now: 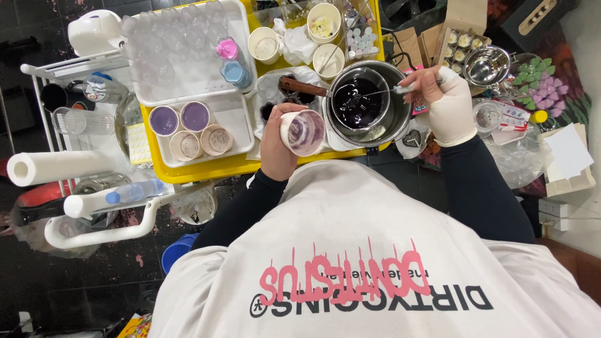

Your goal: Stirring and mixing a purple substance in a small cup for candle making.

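Head view. The left hand grips a pale tilted cup just beside the steel pot on the yellow tray. The gloved right hand pinches a thin stirring tool that reaches into the dark liquid. Judged risks: the tilted cup may spill or strike the pot rim; brisk stirring may splash liquid onto the tray.
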